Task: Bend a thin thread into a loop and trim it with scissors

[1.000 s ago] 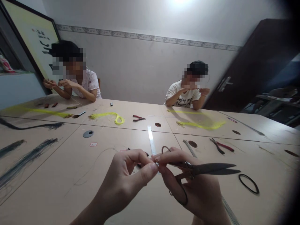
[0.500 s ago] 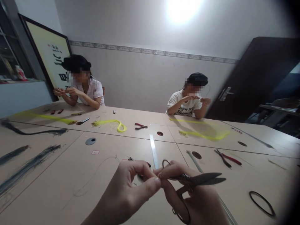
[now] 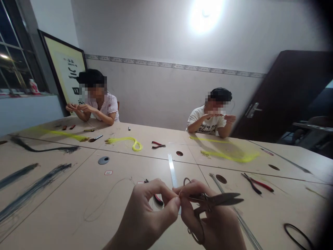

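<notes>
My left hand [image 3: 152,213] is closed in a pinch, thumb against forefinger. Whatever lies between its fingertips is too small to make out. Right beside it, my right hand [image 3: 217,225] grips a pair of metal scissors [image 3: 225,200], whose blades point right and stand slightly apart. The thumb and forefinger of that hand also pinch at the same spot, touching the left fingertips. Beneath both hands lies a steel ruler [image 3: 171,166]. Partly hidden behind my left hand are red-and-black pliers [image 3: 158,200]. A thin loose thread or wire [image 3: 106,194] curls across the table on the left.
Dark strand bundles [image 3: 33,191] lie at left, yellow strand bundles [image 3: 122,140] farther back. Other pliers [image 3: 256,183] and a black ring [image 3: 298,236] are at right. The table [image 3: 78,194] has cable holes [image 3: 221,178]. Two people [image 3: 104,107] sit opposite, hands raised.
The view has tilted up a little, so the table and people appear lower. Both hands remain pinched together, and the scissors have shifted slightly left in the picture.
</notes>
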Motion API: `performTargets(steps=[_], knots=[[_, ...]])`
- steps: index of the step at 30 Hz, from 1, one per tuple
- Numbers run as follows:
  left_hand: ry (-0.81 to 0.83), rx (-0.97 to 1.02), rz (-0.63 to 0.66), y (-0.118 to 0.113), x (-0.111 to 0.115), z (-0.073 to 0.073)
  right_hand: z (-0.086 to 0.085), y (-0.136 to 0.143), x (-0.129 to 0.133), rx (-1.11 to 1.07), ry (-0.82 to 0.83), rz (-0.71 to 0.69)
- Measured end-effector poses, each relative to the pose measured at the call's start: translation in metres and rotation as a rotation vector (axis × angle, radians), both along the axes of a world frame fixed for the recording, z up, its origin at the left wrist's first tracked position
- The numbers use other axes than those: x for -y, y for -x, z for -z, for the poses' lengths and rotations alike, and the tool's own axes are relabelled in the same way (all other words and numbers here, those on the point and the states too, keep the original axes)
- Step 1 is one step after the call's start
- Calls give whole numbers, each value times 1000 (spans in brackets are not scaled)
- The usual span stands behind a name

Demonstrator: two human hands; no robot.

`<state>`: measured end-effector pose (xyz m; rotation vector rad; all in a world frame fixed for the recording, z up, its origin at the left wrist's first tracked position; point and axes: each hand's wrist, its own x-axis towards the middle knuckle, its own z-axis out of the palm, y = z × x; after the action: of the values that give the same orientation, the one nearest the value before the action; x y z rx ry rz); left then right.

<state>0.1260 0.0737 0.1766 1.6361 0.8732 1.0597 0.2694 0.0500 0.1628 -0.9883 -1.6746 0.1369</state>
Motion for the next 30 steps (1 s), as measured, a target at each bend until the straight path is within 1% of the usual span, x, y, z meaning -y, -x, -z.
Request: performTargets(steps=[6, 11, 19, 22, 25, 30], knots=[[29, 41, -23, -3, -3, 1, 4, 1, 1, -21, 33, 10], [32, 95, -64, -7, -2, 5, 4, 0, 0, -6, 41, 10], [69, 164, -86, -7, -4, 3, -3, -4, 0, 13, 45, 62], [87, 185, -49, -5, -5, 2, -6, -3, 1, 21, 51, 36], [93, 192, -13, -4, -6, 3, -5, -2, 2, 20, 64, -10], [71, 173, -7, -4, -8, 5, -2, -2, 0, 9, 66, -54]])
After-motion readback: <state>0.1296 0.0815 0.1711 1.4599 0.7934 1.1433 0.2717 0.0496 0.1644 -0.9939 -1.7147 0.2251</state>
